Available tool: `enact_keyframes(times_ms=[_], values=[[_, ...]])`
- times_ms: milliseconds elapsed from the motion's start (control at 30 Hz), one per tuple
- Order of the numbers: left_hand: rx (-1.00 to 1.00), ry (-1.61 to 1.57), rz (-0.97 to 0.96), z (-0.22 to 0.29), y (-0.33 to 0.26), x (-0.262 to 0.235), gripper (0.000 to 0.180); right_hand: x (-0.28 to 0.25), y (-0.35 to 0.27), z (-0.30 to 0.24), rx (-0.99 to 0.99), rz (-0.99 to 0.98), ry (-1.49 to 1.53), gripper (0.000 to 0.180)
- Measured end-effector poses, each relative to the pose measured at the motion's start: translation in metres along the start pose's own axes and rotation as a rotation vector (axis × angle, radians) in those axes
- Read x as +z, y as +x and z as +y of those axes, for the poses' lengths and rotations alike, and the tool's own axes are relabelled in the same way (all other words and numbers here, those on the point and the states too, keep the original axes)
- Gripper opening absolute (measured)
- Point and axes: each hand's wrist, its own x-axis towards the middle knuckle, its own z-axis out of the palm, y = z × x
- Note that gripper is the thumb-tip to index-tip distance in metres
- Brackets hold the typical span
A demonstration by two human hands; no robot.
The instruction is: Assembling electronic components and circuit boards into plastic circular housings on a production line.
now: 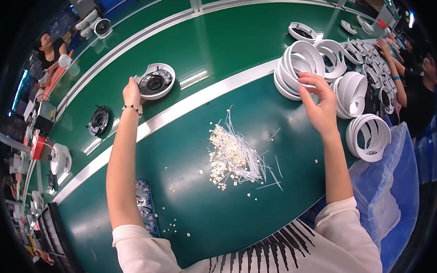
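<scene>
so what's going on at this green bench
A person works at a green conveyor bench. The left hand touches a round white housing on the belt, while the right hand reaches into a stack of white plastic rings. A pile of white cable ties lies between the arms.

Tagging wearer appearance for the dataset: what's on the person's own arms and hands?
Both forearms are bare. Short white sleeves end above the elbows; the shirt front carries black streak markings. The left hand has a dark beaded bracelet at the wrist. The right hand shows no gloves, rings or watch.
</scene>
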Motion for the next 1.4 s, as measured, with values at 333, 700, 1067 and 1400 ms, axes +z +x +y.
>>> enact_keyframes(times_ms=[333, 700, 1067, 1400], values=[[0.469, 0.403, 0.330, 0.015, 0.067, -0.077, 0.048, 0.012, 0.040, 0.037, -0.168, -0.216, -0.614, 0.018], [0.695, 0.745, 0.520, 0.016, 0.065, -0.139, 0.030, -0.007, 0.039, 0.026, -0.198, 0.064, -0.468, 0.012], [0.448, 1.105, 0.176, 0.019, 0.057, -0.146, 0.058, -0.023, -0.055, -0.067, -0.206, -0.010, -0.452, 0.007], [0.125, 0.276, -0.057, 0.035, -0.017, -0.126, 0.029, -0.055, -0.111, -0.033, 0.084, -0.338, -0.568, 0.045]])
